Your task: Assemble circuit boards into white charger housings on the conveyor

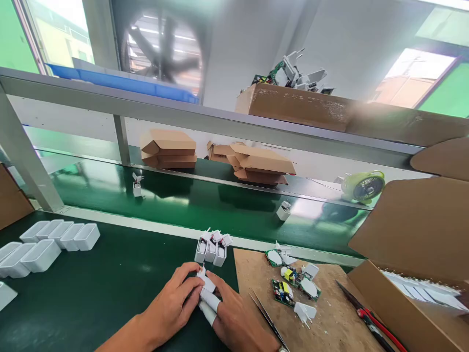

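My left hand [179, 300] and my right hand [232, 310] meet at the near middle of the green bench. Between their closed fingertips is a small white plug part [207, 282], with a prong pointing up; the fingers hide most of it. White coverings wrap some fingers of the right hand. Just beyond stands a cluster of white charger housings [210, 251] with parts sticking out of their tops. Right of my hands, circuit boards [284, 292] with white plug parts lie on a brown board [252, 274]. Tweezers [269, 320] rest beside my right hand.
Empty white housings [42, 255] stand in rows at left. Red-handled pliers [368, 315] lie near an open carton [406, 313] at right. Beyond a metal rail, a green belt [176, 195] carries charger units. A small green fan [362, 187] stands behind; a shelf [220, 116] crosses above.
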Demonstrator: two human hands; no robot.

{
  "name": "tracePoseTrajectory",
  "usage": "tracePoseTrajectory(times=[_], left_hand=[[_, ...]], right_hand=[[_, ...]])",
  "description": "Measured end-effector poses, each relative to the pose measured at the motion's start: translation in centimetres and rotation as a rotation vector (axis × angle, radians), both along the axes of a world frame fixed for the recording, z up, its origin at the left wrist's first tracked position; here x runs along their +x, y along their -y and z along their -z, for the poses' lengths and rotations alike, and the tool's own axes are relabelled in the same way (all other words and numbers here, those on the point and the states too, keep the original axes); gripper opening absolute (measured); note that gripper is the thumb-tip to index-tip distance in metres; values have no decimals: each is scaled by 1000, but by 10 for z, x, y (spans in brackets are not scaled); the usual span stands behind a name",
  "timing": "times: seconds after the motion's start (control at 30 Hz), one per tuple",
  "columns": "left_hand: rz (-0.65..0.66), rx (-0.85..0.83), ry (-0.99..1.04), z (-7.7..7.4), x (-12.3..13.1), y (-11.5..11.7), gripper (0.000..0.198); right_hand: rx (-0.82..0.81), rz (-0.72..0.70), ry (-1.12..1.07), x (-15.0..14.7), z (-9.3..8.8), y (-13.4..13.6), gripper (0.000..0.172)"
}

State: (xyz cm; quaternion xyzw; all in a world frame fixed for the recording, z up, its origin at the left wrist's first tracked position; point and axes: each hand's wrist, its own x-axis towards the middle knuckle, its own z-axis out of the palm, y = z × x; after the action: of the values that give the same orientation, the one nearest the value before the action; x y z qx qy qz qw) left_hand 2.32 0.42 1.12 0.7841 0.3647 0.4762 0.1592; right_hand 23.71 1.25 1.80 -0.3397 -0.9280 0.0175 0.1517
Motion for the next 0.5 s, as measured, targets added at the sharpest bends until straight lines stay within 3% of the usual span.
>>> tracePoseTrajectory(times=[0.2, 0.33, 0.5], left_hand=[[-20, 127, -53, 0, -2, 3, 32], [-144, 70, 45, 1, -16, -4, 34], [-296, 20, 156, 2, -39, -14, 27]], right_hand=[[7, -34, -157, -6, 8, -4, 52], [-40, -31, -298, -9, -10, -1, 43], [55, 12, -452, -2, -28, -6, 46]])
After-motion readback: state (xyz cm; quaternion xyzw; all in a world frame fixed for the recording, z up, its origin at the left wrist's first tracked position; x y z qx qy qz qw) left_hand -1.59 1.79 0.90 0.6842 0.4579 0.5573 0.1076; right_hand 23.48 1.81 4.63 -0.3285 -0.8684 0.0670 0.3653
